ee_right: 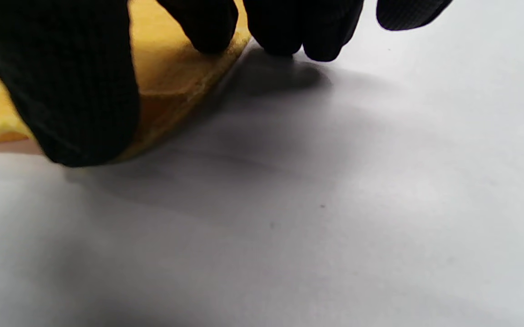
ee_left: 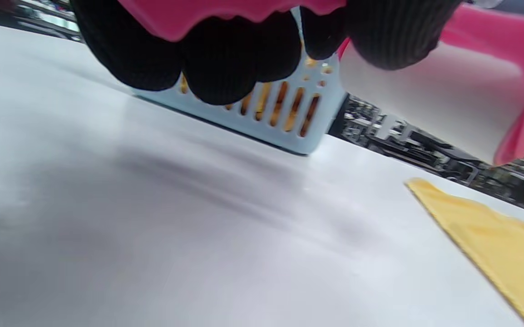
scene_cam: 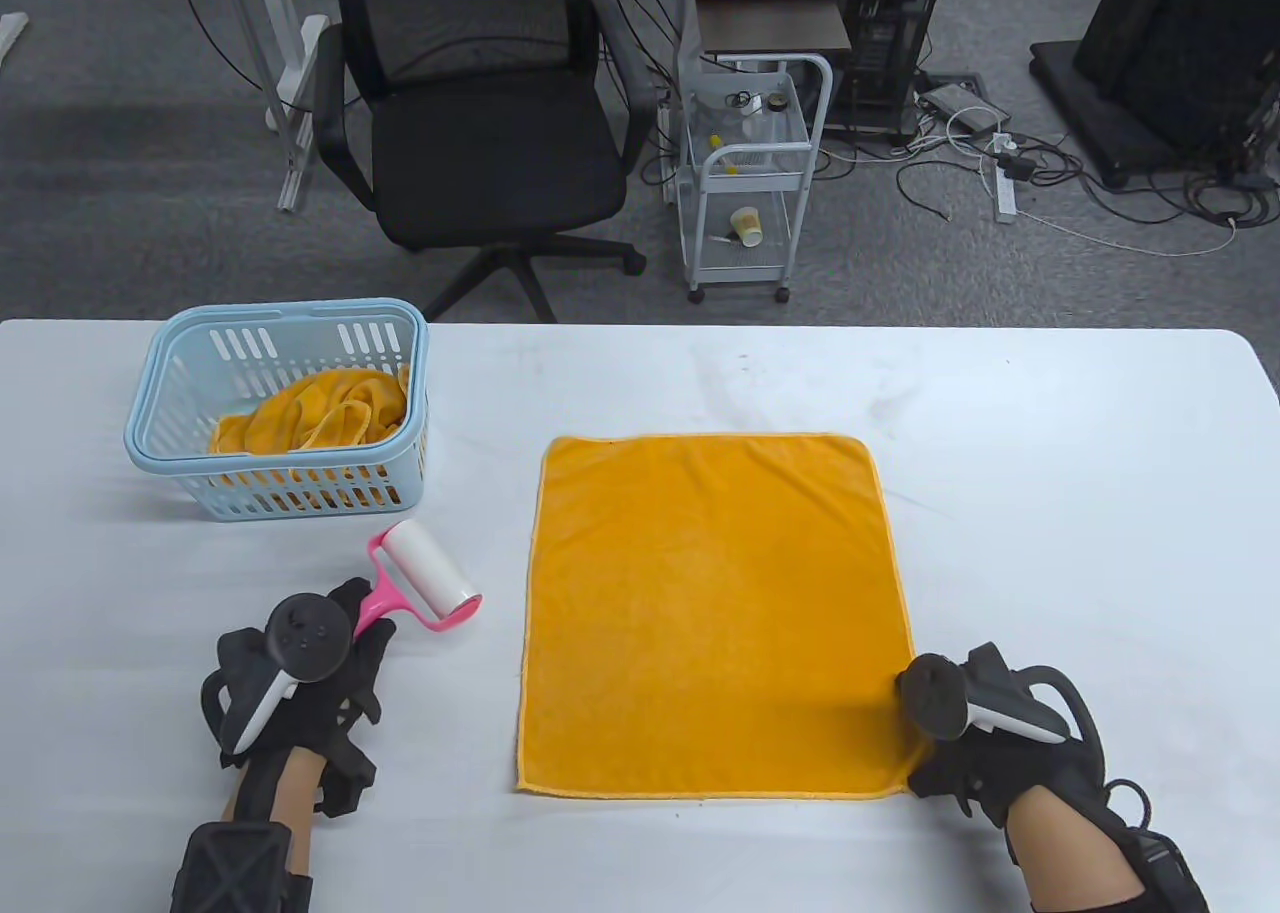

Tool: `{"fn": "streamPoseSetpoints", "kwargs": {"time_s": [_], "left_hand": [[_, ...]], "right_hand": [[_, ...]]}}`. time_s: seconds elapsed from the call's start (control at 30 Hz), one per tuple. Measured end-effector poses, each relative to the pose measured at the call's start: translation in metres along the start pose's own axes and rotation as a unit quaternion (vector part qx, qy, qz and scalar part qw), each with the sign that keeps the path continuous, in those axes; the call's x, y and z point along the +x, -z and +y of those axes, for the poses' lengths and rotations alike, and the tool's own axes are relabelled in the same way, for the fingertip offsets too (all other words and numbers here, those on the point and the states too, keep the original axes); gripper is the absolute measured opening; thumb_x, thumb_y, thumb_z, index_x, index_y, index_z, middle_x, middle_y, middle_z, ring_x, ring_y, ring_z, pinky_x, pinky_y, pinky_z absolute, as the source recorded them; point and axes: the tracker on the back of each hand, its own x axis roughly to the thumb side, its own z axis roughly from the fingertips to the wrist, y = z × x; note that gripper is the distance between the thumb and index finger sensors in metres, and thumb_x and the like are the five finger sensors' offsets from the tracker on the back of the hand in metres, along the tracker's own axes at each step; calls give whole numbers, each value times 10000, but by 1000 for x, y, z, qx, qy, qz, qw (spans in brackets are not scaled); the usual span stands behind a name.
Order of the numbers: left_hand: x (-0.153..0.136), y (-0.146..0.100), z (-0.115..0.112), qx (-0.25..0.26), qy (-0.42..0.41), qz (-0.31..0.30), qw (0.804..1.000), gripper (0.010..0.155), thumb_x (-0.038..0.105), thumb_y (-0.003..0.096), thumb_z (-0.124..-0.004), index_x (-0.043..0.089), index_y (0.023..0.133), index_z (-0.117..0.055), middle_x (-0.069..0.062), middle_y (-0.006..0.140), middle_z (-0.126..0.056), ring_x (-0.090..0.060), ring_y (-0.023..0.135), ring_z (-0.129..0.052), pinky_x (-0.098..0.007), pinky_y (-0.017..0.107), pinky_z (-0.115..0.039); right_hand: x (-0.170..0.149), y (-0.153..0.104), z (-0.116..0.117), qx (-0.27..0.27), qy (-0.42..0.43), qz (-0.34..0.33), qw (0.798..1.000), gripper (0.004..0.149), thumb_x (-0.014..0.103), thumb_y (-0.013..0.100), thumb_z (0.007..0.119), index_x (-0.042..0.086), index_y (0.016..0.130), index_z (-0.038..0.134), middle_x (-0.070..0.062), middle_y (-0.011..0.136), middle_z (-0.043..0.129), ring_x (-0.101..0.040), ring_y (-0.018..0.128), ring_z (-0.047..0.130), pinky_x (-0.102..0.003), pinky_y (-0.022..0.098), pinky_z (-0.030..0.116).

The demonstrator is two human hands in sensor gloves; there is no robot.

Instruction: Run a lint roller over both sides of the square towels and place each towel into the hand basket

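Note:
An orange square towel (scene_cam: 715, 613) lies flat on the white table (scene_cam: 1050, 513). My left hand (scene_cam: 365, 633) grips the pink handle of a lint roller (scene_cam: 430, 578), held left of the towel with its white roll (ee_left: 425, 100) off the table. My right hand (scene_cam: 925, 743) rests at the towel's near right corner. In the right wrist view the thumb (ee_right: 71, 81) and one fingertip press down on the towel's edge (ee_right: 175, 77), and the other fingers (ee_right: 289, 27) touch the table beside it. A light blue hand basket (scene_cam: 275, 318) at the far left holds crumpled orange towels (scene_cam: 320, 413).
The basket's slotted wall (ee_left: 289, 131) stands just beyond my left hand. Past the table's far edge are a black office chair (scene_cam: 480, 143), a white trolley (scene_cam: 750, 183) and floor cables.

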Motion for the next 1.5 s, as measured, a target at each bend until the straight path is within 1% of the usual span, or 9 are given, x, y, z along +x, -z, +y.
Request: {"fn": "streamPoseSetpoints", "kwargs": {"time_s": [0.2,0.43,0.73,0.9,1.03,1.13,1.27,1.33,1.5], "left_hand": [[-27,12,-11,-32,1,74,997,554,430,514,-711,286,1022,-542,-134,1131,-579,-502,1013,-680,-681,690,-599],[-29,17,-26,-60,41,109,991,564,412,519,-726,245,1033,-564,-173,1174,-489,-561,1052,-526,-684,703,-557],[-22,13,-25,-80,32,92,992,676,412,514,-732,195,1085,-441,-203,1187,-331,-574,1062,-400,-714,703,-475],[-2,-1,1,-30,-13,31,999,694,386,517,-737,173,1088,-406,-234,1173,-266,-598,1040,-337,-729,683,-431],[35,-22,19,39,-9,-73,997,682,412,519,-729,199,1089,-420,-221,1177,-258,-579,1047,-331,-724,687,-416],[64,-37,18,54,13,-140,989,678,435,515,-731,211,1086,-443,-204,1184,-266,-560,1057,-320,-721,689,-408],[101,-52,-4,9,69,-231,970,684,525,491,-733,245,1073,-509,-183,1193,-275,-543,1064,-292,-713,699,-407],[119,-57,-22,-46,95,-278,955,656,540,476,-749,272,1050,-576,-164,1199,-329,-529,1075,-339,-706,708,-428],[136,-63,-57,-145,146,-313,927,614,551,456,-782,300,1002,-662,-124,1197,-453,-497,1086,-475,-700,717,-474]], "right_hand": [[-1,0,0,0,2,1,1000,974,552,401,964,173,1145,462,-231,1162,447,-531,1036,516,-733,671,507],[-2,0,0,1,5,-2,1000,974,555,403,960,178,1145,455,-228,1163,440,-528,1038,515,-732,671,507],[-4,0,-1,-6,10,-7,1000,956,549,409,958,177,1145,474,-229,1161,459,-526,1034,530,-730,670,510],[-13,-1,-2,-14,30,-4,999,941,547,420,951,171,1145,485,-232,1160,468,-531,1031,532,-730,670,509],[-14,-5,-6,-32,38,-6,999,928,543,425,948,172,1143,492,-230,1159,469,-526,1031,534,-729,671,509],[-13,-8,-10,-44,39,-13,998,918,540,426,946,175,1141,500,-224,1159,474,-524,1031,537,-726,672,511],[-13,-12,-13,-61,43,-20,997,885,537,428,945,169,1128,547,-212,1150,516,-515,1027,559,-726,672,514],[-12,-15,-16,-70,47,-31,996,828,522,426,954,172,1102,628,-203,1141,552,-509,1022,578,-725,671,520],[-6,-20,-16,-65,43,-60,995,703,511,415,974,187,1009,784,-177,1110,649,-495,1014,618,-722,667,535]]}}
